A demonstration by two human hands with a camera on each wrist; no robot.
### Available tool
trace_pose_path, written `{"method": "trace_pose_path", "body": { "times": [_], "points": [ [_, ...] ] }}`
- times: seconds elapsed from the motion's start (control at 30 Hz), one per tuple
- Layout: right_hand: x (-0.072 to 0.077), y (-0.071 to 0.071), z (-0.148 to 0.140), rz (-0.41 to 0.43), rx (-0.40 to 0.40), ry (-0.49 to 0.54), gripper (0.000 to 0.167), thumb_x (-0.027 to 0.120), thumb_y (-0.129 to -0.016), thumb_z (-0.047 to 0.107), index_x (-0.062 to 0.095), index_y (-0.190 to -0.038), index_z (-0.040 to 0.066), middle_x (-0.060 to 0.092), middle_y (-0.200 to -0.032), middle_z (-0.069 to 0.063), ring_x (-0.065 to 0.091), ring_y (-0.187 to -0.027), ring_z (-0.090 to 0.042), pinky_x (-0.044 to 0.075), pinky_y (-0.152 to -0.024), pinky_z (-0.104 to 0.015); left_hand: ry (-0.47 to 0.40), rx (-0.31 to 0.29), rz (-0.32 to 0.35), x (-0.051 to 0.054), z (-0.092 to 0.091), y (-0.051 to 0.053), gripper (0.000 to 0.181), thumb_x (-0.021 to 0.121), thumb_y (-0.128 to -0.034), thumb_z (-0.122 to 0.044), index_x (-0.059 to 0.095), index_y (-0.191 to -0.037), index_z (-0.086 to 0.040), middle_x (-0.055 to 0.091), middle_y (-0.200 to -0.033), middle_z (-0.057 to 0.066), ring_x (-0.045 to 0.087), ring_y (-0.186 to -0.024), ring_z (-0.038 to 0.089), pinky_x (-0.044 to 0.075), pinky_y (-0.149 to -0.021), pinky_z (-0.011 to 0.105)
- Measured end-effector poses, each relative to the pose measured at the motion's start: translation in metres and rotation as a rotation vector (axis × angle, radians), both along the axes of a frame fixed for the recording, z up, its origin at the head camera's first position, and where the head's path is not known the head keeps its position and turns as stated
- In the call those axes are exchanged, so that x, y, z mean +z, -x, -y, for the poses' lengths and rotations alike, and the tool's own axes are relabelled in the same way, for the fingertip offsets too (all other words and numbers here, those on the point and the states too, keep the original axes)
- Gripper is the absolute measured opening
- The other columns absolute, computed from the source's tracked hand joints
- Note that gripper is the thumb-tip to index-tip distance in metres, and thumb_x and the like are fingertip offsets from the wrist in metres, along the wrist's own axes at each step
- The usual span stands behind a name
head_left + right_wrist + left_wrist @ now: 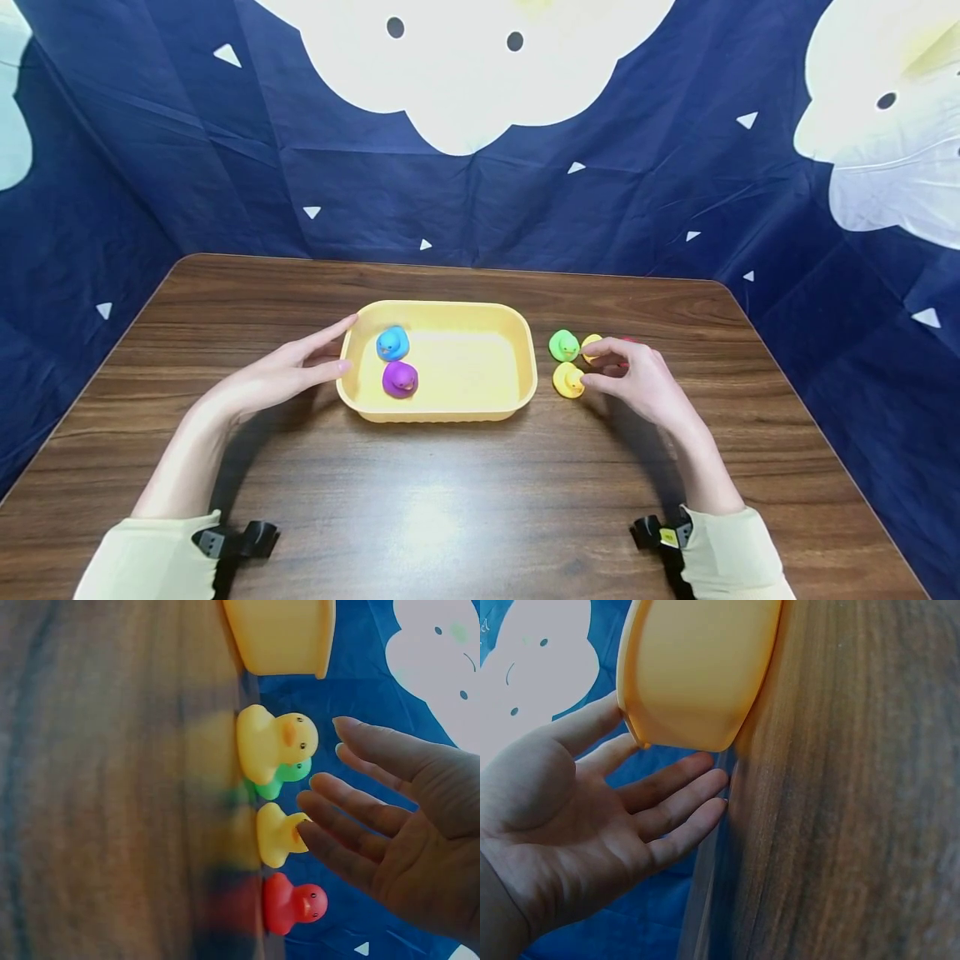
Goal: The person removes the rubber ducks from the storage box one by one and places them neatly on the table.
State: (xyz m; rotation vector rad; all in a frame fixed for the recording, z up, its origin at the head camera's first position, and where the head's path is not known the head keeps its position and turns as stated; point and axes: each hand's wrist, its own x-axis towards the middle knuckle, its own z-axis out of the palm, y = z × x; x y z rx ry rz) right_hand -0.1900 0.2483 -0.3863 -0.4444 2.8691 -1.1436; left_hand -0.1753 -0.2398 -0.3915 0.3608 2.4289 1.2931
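Observation:
My left hand (273, 375) touches the left rim of a yellow plastic tub (472, 362) with thumb and forefinger; in the left wrist view its other fingers are spread, below the tub's end wall. A blue rubber duck (393, 343) and a purple rubber duck (400, 380) sit inside the tub at its left. My right hand (648, 383) hovers at a yellow rubber duck (567, 380), with a small gap to it in the right wrist view (276, 742). Behind stand a green duck (564, 345), a second yellow duck (591, 342) and a red duck (294, 904), mostly hidden by the hand from the head view.
Everything stands on a dark wood-grain table (360, 500). A blue cloth (480, 208) with white clouds and triangles hangs behind the table and along its sides. Each sleeve has a black wrist camera strapped on.

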Motion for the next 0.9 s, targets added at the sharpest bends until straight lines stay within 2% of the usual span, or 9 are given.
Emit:
{"method": "trace_pose_path", "body": {
  "times": [0.3, 0.53, 0.6, 0.73, 0.9],
  "points": [
    [0.015, 0.003, 0.009, -0.047, -0.004, 0.046, 0.036, 0.083, -0.087, 0.010, 0.072, -0.120, 0.003, 0.075, -0.118, -0.017, 0.073, -0.109, -0.034, 0.057, -0.093, -0.054, 0.002, 0.003, 0.010, 0.000, 0.000, 0.000, 0.072, 0.056, -0.1056, -0.042, 0.016, -0.165, -0.036, 0.040, -0.163, 0.017, 0.041, -0.147, 0.037, 0.035, -0.113, 0.059],
    [0.023, 0.005, 0.021, -0.095, -0.009, 0.088, 0.034, 0.082, -0.087, 0.011, 0.073, -0.120, 0.009, 0.075, -0.120, -0.015, 0.073, -0.110, -0.034, 0.060, -0.088, -0.036, 0.008, 0.006, 0.013, 0.001, -0.001, 0.000, 0.072, 0.056, -0.1056, -0.042, 0.016, -0.165, -0.035, 0.038, -0.164, 0.016, 0.039, -0.149, 0.037, 0.034, -0.114, 0.060],
    [0.025, 0.006, 0.026, -0.103, -0.005, 0.101, 0.034, 0.082, -0.088, 0.013, 0.073, -0.121, 0.009, 0.075, -0.120, -0.015, 0.072, -0.110, -0.034, 0.060, -0.091, -0.037, 0.010, 0.008, 0.013, 0.002, -0.001, 0.000, 0.072, 0.056, -0.1055, -0.043, 0.017, -0.165, -0.036, 0.038, -0.164, 0.016, 0.039, -0.148, 0.037, 0.034, -0.114, 0.060],
    [0.029, 0.007, 0.035, -0.117, 0.002, 0.106, 0.036, 0.081, -0.090, 0.019, 0.072, -0.124, 0.012, 0.075, -0.120, -0.011, 0.071, -0.111, -0.034, 0.057, -0.097, -0.050, 0.006, 0.004, 0.008, 0.001, 0.000, 0.000, 0.072, 0.056, -0.1055, -0.042, 0.017, -0.165, -0.036, 0.038, -0.165, 0.015, 0.039, -0.149, 0.036, 0.033, -0.115, 0.060],
    [0.035, 0.009, 0.047, -0.127, 0.002, 0.110, 0.037, 0.081, -0.091, 0.025, 0.071, -0.125, 0.017, 0.075, -0.122, -0.004, 0.071, -0.112, -0.026, 0.056, -0.096, -0.050, 0.006, 0.002, 0.001, 0.001, 0.000, 0.000, 0.072, 0.056, -0.1053, -0.043, 0.017, -0.165, -0.036, 0.035, -0.166, 0.015, 0.038, -0.150, 0.037, 0.032, -0.115, 0.061]
  ]
}}
